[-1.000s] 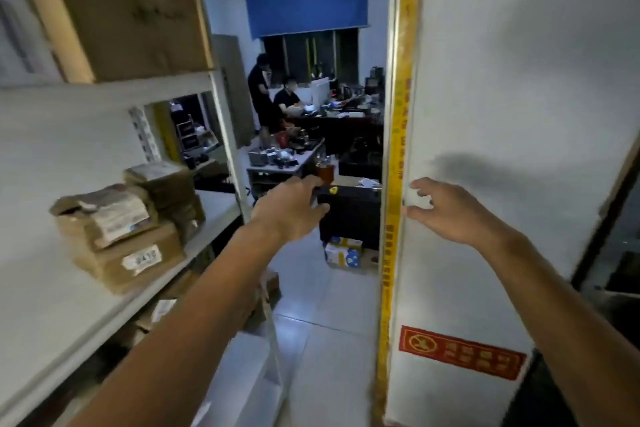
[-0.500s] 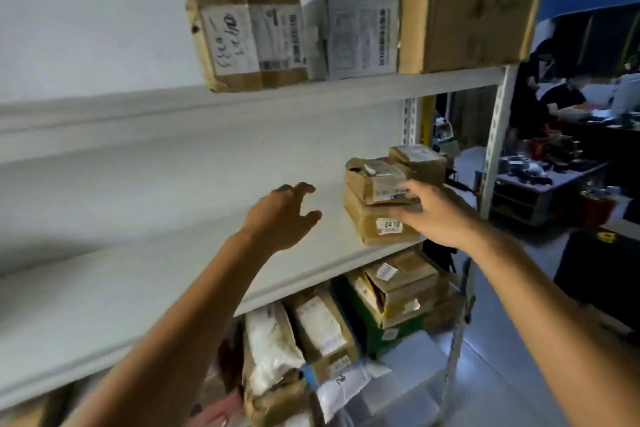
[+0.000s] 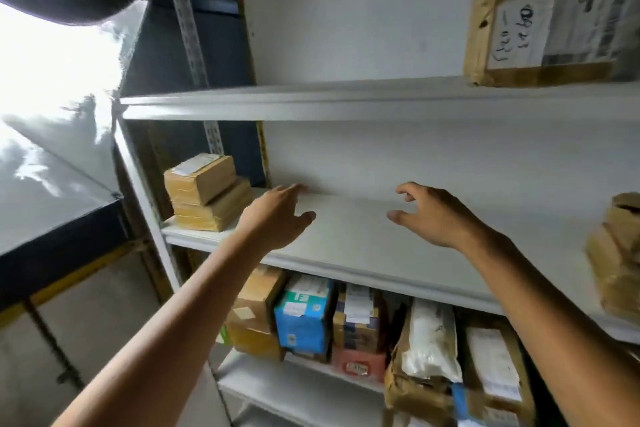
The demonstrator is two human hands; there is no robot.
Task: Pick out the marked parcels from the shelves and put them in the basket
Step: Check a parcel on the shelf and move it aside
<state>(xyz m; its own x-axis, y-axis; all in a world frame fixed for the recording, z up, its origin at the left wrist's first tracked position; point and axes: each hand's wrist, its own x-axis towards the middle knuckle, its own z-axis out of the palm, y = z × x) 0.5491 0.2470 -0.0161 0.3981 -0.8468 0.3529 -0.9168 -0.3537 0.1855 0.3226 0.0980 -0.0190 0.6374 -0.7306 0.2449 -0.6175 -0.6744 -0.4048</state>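
Observation:
I face a white shelf unit. My left hand (image 3: 277,215) and my right hand (image 3: 433,215) are both raised over a bare stretch of the middle shelf (image 3: 363,236), fingers loosely spread, holding nothing. Two stacked brown parcels (image 3: 207,192) sit at the shelf's left end, just left of my left hand. A taped parcel with handwriting on its label (image 3: 550,28) stands on the top shelf at the right. More brown parcels (image 3: 616,253) show at the right edge. No basket is in view.
The lower shelf holds several parcels: a blue box (image 3: 304,312), brown boxes (image 3: 256,308) and a white padded bag (image 3: 429,340). A perforated upright post (image 3: 194,45) frames the shelf's left side. A dark-edged surface (image 3: 59,218) with bright glare lies to the left.
My view has swung left along the shelves, from the right end to the left end. My right hand has left the parcels it was touching; both hands now hover over bare shelf.

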